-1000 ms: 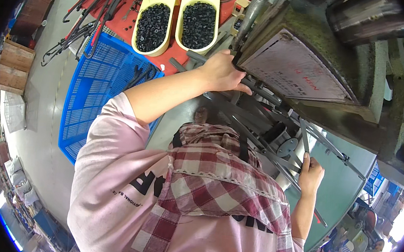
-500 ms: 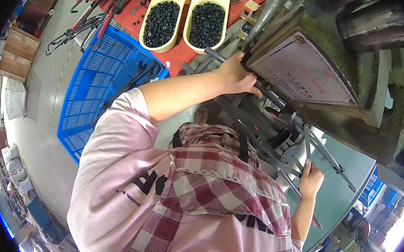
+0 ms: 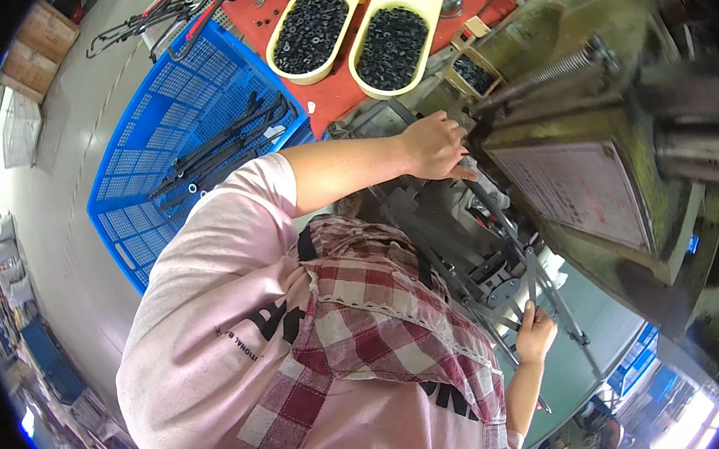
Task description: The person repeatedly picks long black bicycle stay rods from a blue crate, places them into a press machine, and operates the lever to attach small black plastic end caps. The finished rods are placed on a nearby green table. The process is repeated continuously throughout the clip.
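My left hand (image 3: 438, 148) is wrapped over a dark tube of a folding metal frame (image 3: 506, 230), right beside the corner of a heavy machine (image 3: 571, 184). Its fingers are curled and the thumb points right. Lower right, my right hand (image 3: 537, 332) pinches a thin bar of the same frame, close to a round dark plate (image 3: 505, 290) where several bars meet. Long thin arms of the frame reach out over a green surface (image 3: 575, 366). Part of the frame is hidden under the machine and behind my apron.
Two yellow tubs (image 3: 360, 56) of small black ring-shaped parts stand on a red-covered table (image 3: 261, 29). A small wooden box (image 3: 471, 72) of dark parts sits beside the machine. At left, a blue crate (image 3: 128, 155) holds dark metal rods; black bent rods (image 3: 216, 3) lie above it.
My view has shifted, so the tubs and machine sit farther right. Both hands keep their hold on the frame, and the tube end sticking out past my left hand shows less.
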`<act>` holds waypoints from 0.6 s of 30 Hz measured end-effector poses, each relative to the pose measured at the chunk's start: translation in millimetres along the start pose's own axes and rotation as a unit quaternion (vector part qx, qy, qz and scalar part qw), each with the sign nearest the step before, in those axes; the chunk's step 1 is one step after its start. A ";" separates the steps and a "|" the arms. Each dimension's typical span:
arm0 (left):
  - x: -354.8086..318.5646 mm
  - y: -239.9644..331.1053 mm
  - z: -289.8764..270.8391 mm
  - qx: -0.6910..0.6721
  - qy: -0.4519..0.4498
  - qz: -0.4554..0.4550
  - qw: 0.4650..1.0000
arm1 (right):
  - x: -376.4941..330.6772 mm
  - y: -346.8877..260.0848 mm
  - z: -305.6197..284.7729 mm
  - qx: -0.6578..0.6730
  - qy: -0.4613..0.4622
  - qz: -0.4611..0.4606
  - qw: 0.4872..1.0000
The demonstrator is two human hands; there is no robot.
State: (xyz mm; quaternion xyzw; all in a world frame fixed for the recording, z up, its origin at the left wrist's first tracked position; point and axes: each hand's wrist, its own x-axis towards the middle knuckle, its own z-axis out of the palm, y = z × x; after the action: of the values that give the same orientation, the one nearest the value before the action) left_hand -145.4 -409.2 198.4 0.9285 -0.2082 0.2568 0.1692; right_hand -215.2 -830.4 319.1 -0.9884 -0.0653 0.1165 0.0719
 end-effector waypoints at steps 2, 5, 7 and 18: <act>4.0 3.9 0.7 -0.018 -0.011 0.004 1.000 | 5.4 15.8 15.9 -0.008 -0.003 -0.027 1.000; 9.8 3.4 -18.8 -0.054 -0.122 -0.027 0.991 | 19.7 13.8 11.6 -0.001 -0.020 -0.008 1.000; 17.5 -0.2 -47.0 -0.079 -0.294 -0.066 0.950 | 22.1 3.6 -2.3 0.003 -0.056 0.019 0.998; -93.5 -165.8 -127.9 0.113 -0.249 -0.449 0.851 | 129.9 -8.3 2.6 -0.092 0.138 -0.223 0.961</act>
State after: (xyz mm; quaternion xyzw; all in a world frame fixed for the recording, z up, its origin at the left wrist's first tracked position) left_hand -191.9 -185.4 216.6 0.9665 0.2263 -0.0649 0.1024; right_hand -91.5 -803.0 289.2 -0.9575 -0.2844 -0.0464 0.0128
